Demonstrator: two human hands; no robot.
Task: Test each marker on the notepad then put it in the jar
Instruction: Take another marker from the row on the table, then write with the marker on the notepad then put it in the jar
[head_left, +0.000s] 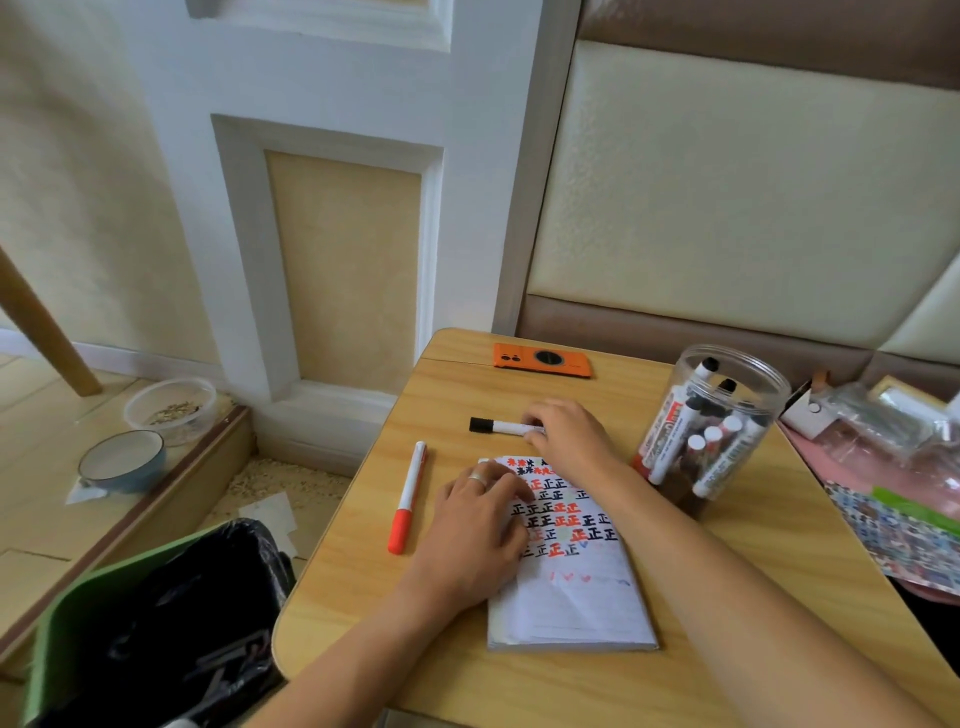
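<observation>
Soft even daylight, faint shadows under forearms on tabletop (519, 691); wide-angle bending at edges, slight overall softness, no glare.

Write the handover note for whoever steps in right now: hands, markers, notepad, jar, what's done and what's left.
Left hand: flat on the notepad, steadying it; holds nothing.
Right hand: fingers closing on the white barrel of the black-capped marker, which lies on the table above the notepad, cap on.
Red-capped marker: lies on the table left of the notepad, capped.
Jar: open, right of the notepad, already holds several markers.
Done: the notepad's upper part is full of red and black test marks.
Left: uncap and test the black-capped marker, jar it; then the red-capped marker.
</observation>
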